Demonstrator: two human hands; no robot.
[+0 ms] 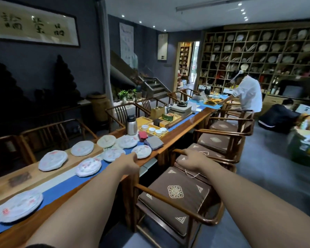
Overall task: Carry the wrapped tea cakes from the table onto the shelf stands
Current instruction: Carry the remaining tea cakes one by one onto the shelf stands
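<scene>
Several round tea cakes wrapped in white paper lie along the long wooden table (177, 136). One tea cake (143, 151) sits near the table's front edge, another (88, 167) on the blue runner, and a large one (19, 205) lies closest to me. My left hand (130, 161) reaches over the table edge, its fingertips touching the rim of the near-edge cake. My right hand (190, 159) hovers, fingers loosely bent, above a chair's armrest and holds nothing. The grid shelf (258, 56) with displayed cakes fills the far right wall.
Wooden armchairs with brown cushions (175, 196) line the table's right side. A steel thermos (131, 125), a tray of white cups (155, 131) and folded cloths (154, 142) stand mid-table. A person in white (247, 93) works at the far end; another crouches by boxes (277, 118).
</scene>
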